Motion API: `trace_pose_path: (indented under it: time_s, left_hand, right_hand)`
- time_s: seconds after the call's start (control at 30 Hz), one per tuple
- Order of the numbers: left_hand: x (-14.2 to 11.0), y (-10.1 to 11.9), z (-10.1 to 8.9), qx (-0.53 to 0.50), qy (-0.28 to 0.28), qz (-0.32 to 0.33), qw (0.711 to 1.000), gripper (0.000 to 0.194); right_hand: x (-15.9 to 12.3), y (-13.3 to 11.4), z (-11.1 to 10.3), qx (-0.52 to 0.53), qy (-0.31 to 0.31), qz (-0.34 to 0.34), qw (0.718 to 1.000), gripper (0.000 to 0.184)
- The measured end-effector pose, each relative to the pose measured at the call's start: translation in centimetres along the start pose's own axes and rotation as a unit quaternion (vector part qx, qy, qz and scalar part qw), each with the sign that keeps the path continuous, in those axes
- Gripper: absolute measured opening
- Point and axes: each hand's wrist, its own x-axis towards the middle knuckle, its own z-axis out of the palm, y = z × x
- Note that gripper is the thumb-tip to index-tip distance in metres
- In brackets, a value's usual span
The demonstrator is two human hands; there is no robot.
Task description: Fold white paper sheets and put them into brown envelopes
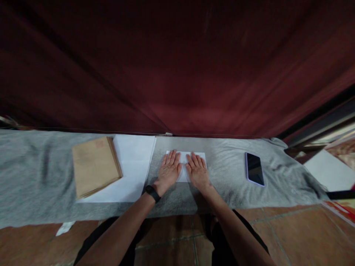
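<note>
A small white sheet of paper (183, 173) lies on the grey cloth in front of me, partly covered by both hands. My left hand (169, 168) rests flat on its left side, fingers stretched out and pointing away from me. On the right side my right hand (198, 170) lies flat too, with its fingers spread. The thumbs are a little apart, with white paper showing between them. Whether the paper is folded I cannot tell. A dark band (152, 193) is round my left wrist.
To the left, a stack of brown envelopes (95, 166) sits on larger white paper sheets (135, 166). A phone with a purple edge (254, 169) lies on the grey cloth (227, 173) at right. Dark red fabric (177, 74) hangs behind. A white scrap (65, 228) is on the tiled floor.
</note>
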Motion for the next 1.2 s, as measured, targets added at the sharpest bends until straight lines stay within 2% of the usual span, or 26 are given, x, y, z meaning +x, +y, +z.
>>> trace_pose_path:
  time_s: [0.5, 0.7, 1.2]
  left_hand:
    - [-0.5, -0.6, -0.5, 0.027, 0.007, -0.027, 0.999, 0.058]
    - [-0.5, -0.3, -0.7, 0.004, 0.014, 0.011, 1.000, 0.054]
    - [-0.3, -0.2, -1.0, 0.004, -0.004, 0.005, 1.000, 0.053]
  right_hand:
    - [-0.3, 0.2, -0.1, -0.005, 0.006, 0.026, 1.000, 0.054]
    - [-0.3, 0.4, 0.3, -0.008, 0.008, 0.023, 1.000, 0.055]
    - [-1.1, 2.2, 0.5, -0.044, 0.005, 0.050, 0.998, 0.059]
